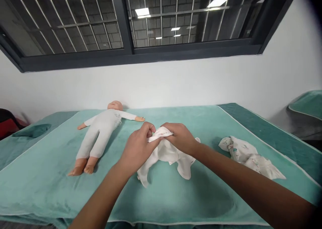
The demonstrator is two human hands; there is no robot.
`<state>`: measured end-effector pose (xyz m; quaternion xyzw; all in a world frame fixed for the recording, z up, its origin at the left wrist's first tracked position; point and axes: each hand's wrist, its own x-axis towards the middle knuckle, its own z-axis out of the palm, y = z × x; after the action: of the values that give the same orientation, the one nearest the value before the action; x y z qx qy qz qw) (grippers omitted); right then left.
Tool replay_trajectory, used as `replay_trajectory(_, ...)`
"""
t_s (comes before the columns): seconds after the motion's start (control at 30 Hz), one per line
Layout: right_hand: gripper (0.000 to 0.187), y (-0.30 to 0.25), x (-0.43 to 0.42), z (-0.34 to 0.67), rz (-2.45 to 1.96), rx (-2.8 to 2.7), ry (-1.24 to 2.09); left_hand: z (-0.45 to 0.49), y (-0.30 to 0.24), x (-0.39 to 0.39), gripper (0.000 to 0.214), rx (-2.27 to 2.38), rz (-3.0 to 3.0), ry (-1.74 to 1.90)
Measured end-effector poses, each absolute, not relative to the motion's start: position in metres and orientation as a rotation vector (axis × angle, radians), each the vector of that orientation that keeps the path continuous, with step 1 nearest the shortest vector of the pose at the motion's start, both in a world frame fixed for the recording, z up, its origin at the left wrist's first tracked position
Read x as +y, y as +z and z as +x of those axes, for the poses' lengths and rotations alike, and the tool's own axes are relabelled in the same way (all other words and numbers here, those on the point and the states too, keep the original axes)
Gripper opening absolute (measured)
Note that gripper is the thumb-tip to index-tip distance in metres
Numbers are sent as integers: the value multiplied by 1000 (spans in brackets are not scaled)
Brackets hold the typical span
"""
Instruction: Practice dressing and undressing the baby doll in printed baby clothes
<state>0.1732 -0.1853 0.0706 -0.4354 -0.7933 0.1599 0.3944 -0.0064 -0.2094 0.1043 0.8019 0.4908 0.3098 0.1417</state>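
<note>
My left hand [138,147] and right hand [181,137] pinch the bunched edge of a white garment [167,152]; the rest drapes just below them, over the green sheet [60,195], to the right of the doll [103,125].

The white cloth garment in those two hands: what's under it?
A green plush-looking sheet shows below and around the white cloth garment; the patch its folds cover can't be seen.
</note>
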Motion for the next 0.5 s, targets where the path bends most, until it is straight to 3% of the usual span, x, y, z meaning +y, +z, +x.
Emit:
replay_trajectory(0.1,18,85,-188,174,-1096,-1994,288,-15,113,-212,17,1474,2398,683)
replay_trajectory(0.3,26,86,-190,196,-1341,-2111,117,-29,107,-208,4,1477,2316,1308)
replay_trajectory(0.5,28,42,-171,223,-1495,-1958,299,-54,90,-213,3,1535,2041,1167)
